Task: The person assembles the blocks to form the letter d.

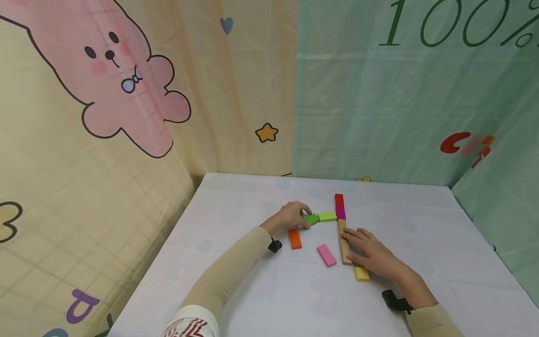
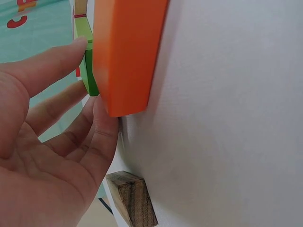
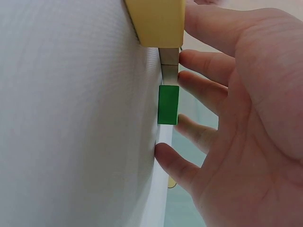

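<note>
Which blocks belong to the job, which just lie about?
Likely job: dark green block (grip of left hand), light green block, red block, magenta block, tan blocks (right hand touching).

Likely lying about: orange block, pink block, yellow block, dark wooden block; another green block, role unclear.

Left hand (image 1: 292, 215) extended forward in pinch; right hand (image 1: 372, 253) palm-down, fingers (image 3: 203, 92) spread.

Site: curtained-in nook around a white table (image 1: 261, 299) — kind of room beyond cannot be told. Printed fabric hangs on 3 sides: cream cloth (image 1: 240, 84) with a pink cartoon animal (image 1: 130, 100), upper left of head view; green cloth (image 1: 370, 107) with "100%" lettering (image 1: 427, 28), upper right. Folds visible throughout — hangings, not solid wall.
</note>
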`<state>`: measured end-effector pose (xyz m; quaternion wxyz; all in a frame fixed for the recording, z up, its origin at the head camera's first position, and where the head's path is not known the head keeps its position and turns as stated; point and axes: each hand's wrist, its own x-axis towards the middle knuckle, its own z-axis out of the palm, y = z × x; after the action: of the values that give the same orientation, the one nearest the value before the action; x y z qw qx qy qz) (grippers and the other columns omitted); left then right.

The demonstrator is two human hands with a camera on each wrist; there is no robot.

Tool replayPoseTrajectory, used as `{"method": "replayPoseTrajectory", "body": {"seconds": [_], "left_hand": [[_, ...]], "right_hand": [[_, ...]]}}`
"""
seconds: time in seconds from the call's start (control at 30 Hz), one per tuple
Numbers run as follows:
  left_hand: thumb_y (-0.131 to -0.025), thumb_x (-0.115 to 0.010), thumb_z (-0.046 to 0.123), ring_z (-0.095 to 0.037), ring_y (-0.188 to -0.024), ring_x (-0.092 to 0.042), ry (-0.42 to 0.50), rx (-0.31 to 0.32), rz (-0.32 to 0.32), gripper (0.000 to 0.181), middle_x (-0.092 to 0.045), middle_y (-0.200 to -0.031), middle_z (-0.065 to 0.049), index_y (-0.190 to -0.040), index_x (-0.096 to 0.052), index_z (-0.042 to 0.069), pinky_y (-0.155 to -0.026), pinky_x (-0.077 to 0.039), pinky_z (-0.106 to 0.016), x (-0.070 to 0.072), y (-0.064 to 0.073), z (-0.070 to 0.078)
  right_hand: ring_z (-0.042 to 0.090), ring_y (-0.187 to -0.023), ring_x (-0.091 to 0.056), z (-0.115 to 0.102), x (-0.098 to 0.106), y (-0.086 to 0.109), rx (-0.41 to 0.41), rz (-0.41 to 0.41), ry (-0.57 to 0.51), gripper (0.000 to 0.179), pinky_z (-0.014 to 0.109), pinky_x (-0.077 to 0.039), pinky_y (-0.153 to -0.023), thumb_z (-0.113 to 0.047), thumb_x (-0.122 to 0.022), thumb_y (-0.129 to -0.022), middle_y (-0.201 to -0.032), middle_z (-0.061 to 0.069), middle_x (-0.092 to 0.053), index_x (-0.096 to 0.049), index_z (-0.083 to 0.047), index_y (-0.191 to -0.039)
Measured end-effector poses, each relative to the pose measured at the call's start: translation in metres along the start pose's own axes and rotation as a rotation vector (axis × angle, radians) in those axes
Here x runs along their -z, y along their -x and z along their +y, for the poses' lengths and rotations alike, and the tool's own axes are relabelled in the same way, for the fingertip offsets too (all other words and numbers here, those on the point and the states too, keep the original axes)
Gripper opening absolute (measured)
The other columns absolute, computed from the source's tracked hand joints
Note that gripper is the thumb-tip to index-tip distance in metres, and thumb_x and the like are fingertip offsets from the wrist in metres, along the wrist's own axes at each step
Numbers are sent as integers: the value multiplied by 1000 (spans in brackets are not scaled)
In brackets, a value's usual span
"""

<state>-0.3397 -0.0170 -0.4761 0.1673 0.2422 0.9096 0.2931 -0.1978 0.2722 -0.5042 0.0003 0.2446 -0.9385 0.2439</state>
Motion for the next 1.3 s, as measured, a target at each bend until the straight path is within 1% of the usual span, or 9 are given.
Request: {"method": "replayPoseTrajectory", "body": {"seconds": [0.2, 0.4, 0.57, 0.73, 0.97, 1.1, 1.2, 1.3], "left_hand": [[-86, -83, 28, -14, -77, -59, 12, 10, -2, 41, -64, -93, 3, -124, -70, 16, -70, -45, -26, 0, 1, 1], [-86, -83, 29, -14, -77, -58, -5, 12, 3, 42, -63, -92, 3, -124, -71, 17, -76, -41, -29, 1, 3, 2], [-86, -83, 29, -14, -78, -58, -7, 17, 6, 42, -63, -91, 3, -124, -71, 18, -79, -40, -31, 1, 3, 1], [-86, -83, 30, -14, -81, -57, -21, 5, 13, 43, -63, -92, 4, -125, -70, 18, -81, -39, -31, 1, 3, 0], [-86, -82, 29, -15, -80, -57, 11, 4, 10, 46, -63, -91, 3, -129, -68, 17, -73, -42, -27, 2, 4, 0], [-86, -82, 27, -14, -83, -56, 12, -3, 24, 46, -64, -92, 3, -129, -68, 17, -78, -42, -29, 2, 7, 0], [-86, -83, 25, -15, -86, -56, 32, 0, 36, 46, -64, -94, 3, -129, -68, 17, -81, -43, -30, 2, 9, 1], [-86, -82, 25, -16, -89, -57, 56, 13, 43, 48, -64, -98, 3, -131, -67, 17, -79, -47, -29, 2, 12, 1]], "right_hand": [[47, -141, -28, 0, 1, -1, -13, -11, 7, 70, 71, -38, -99, -44, -69, -94, -157, 13, -39, -46, -11, -152], [46, -142, -26, -2, 1, -1, -41, -20, 12, 70, 72, -37, -99, -44, -69, -94, -158, 12, -39, -46, -13, -152], [46, -142, -25, -4, 1, -1, -40, -15, 10, 70, 72, -37, -99, -42, -69, -94, -157, 12, -39, -46, -12, -152], [46, -142, -26, -5, 1, -1, -44, -9, 19, 70, 71, -39, -97, -43, -70, -94, -157, 13, -39, -46, -13, -152], [45, -142, -26, -6, 1, -1, -47, -9, 20, 71, 70, -40, -97, -43, -70, -93, -157, 12, -39, -46, -13, -153], [46, -143, -25, -7, 2, 0, -42, -10, 12, 69, 71, -38, -99, -40, -70, -94, -157, 13, -39, -46, -12, -152], [46, -143, -25, -6, 3, 0, -34, -14, 9, 69, 71, -37, -100, -39, -70, -94, -157, 13, -39, -45, -12, -152], [46, -143, -25, -5, 4, 0, -24, -16, 6, 69, 70, -37, -100, -39, -70, -95, -158, 13, -38, -45, -11, -153]]}}
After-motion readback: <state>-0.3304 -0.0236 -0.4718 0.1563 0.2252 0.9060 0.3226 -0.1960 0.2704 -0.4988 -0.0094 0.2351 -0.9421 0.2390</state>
